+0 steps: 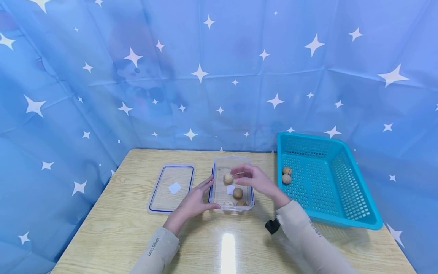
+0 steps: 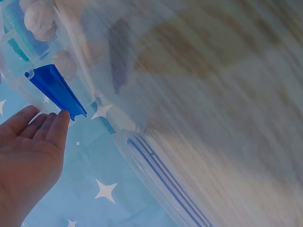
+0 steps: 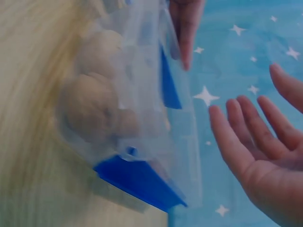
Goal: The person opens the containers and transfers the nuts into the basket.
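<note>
A clear plastic box [image 1: 220, 196] with blue side clips stands uncovered on the table, several walnuts [image 1: 237, 193] lying in it. My left hand [image 1: 195, 201] rests against the box's left side, its fingers extended along the wall; in the left wrist view its fingertips are right at a blue clip [image 2: 56, 90]. Over the right part of the box hovers my right hand [image 1: 254, 180], fingers loosely bent and apart. The right wrist view shows that hand [image 3: 265, 146] with nothing in it, beside the box wall.
Left of the box lies its clear lid [image 1: 161, 198] with a blue seal and a white label. A turquoise basket [image 1: 318, 182] at the right holds two walnuts [image 1: 286, 179] near its left wall. Behind the wooden table [image 1: 113, 228] hangs a blue star-patterned curtain [image 1: 239, 95].
</note>
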The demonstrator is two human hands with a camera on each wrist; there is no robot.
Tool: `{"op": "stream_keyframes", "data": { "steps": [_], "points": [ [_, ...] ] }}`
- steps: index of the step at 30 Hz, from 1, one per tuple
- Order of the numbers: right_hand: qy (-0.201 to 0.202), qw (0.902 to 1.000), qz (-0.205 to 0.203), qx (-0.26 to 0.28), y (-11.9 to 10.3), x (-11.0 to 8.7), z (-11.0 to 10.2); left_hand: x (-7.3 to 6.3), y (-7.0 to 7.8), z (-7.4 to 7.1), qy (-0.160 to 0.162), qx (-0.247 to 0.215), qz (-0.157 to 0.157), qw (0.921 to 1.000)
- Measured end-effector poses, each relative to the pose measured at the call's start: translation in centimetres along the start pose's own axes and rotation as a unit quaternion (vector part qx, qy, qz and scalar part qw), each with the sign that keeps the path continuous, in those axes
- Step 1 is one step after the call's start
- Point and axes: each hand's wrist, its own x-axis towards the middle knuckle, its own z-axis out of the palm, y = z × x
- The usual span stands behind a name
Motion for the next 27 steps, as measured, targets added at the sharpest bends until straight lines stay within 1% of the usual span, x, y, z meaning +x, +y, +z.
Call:
{"op": "stream_keyframes", "data": {
  "steps": [4, 7, 11, 15, 17, 22, 25, 27],
  "points": [
    [-0.048, 0.9985, 0.027, -0.001, 0.8, 0.0, 1.0, 0.0, 0.0, 0.0, 0.002, 0.004, 0.001, 1.0],
    [-0.086, 0.9952, 0.045, -0.001, 1.3, 0.1, 1.6, 0.0, 0.0, -0.1, 0.003, 0.002, 0.002, 1.0],
    [-0.131, 0.99, 0.051, -0.007, 1.9, 0.4, 2.3, 0.0, 0.1, -0.1, 0.003, -0.002, 0.003, 1.0],
    [-0.164, 0.985, 0.052, -0.017, 2.0, 0.8, 2.7, 0.0, 0.1, -0.1, 0.004, -0.001, 0.007, 1.0],
    [-0.175, 0.9829, 0.055, -0.02, 2.1, 1.0, 3.0, 0.0, 0.0, -0.1, 0.005, 0.0, 0.008, 1.0],
    [-0.192, 0.9779, 0.08, -0.02, 2.5, 1.6, 3.5, 0.0, 0.0, 0.0, 0.006, 0.003, 0.01, 0.9999],
    [-0.199, 0.9759, 0.082, -0.033, 2.8, 2.0, 4.0, 0.0, 0.0, -0.1, 0.007, 0.002, 0.012, 0.9999],
    [-0.2, 0.9757, 0.077, -0.046, 3.2, 2.3, 4.4, 0.0, 0.0, -0.1, 0.008, 0.001, 0.012, 0.9999]
  ]
}}
